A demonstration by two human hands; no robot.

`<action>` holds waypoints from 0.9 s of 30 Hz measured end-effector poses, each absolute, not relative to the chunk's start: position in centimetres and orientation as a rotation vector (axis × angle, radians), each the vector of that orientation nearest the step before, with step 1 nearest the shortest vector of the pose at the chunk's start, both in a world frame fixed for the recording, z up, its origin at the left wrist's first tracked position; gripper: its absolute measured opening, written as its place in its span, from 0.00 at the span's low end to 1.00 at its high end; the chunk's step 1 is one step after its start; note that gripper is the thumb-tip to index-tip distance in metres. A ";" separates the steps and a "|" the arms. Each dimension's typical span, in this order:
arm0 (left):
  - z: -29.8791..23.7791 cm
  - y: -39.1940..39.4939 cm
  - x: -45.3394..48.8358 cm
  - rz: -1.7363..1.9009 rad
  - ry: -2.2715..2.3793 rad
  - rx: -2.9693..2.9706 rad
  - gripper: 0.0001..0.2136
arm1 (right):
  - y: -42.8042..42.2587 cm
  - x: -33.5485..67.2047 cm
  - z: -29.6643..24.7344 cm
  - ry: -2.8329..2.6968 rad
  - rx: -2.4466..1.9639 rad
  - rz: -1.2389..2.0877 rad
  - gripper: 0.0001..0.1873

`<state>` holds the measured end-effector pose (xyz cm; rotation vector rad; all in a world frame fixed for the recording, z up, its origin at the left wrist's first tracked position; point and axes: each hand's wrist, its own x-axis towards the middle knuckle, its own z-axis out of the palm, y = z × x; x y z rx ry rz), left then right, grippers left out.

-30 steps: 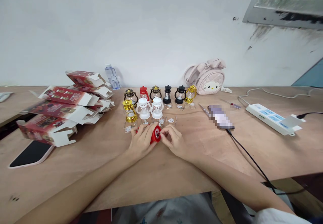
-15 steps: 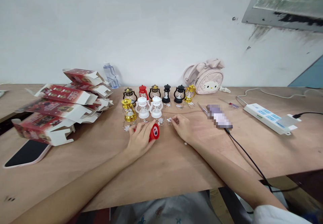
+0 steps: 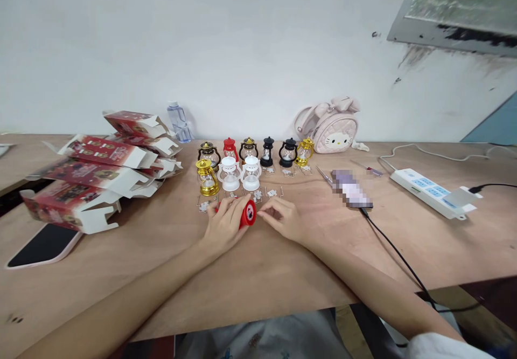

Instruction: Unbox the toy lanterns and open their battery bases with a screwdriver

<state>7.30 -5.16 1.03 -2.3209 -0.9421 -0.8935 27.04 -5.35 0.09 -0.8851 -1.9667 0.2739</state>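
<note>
My left hand is wrapped round a small red toy lantern lying on its side on the wooden table, its base facing right. My right hand sits just right of that base, fingertips pinched on something small I cannot make out, almost touching the lantern. Behind the hands stand several small lanterns in gold, white, black and red, with small white and metal parts lying in front of them.
Red and white cartons are piled at the left, a phone in front of them. A water bottle and pink bag stand by the wall. A power strip, a cable and a screwdriver lie at the right.
My right hand left the lantern's base, reached to the small parts near the standing lanterns, then came back to the base with its fingers pinched. The left hand kept hold of the red lantern.
</note>
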 end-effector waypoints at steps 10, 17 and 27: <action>1.3 -5.5 7.8 -0.883 -0.803 -2.200 0.14 | -6.5 25.6 0.1 -2.005 -0.735 0.097 0.08; 1.3 -5.7 8.0 -0.839 -0.793 -2.180 0.16 | -6.7 25.5 0.5 -2.029 -0.754 0.023 0.10; 1.3 -5.6 8.0 -0.840 -0.791 -2.152 0.15 | -6.4 25.7 0.1 -1.998 -0.726 0.143 0.10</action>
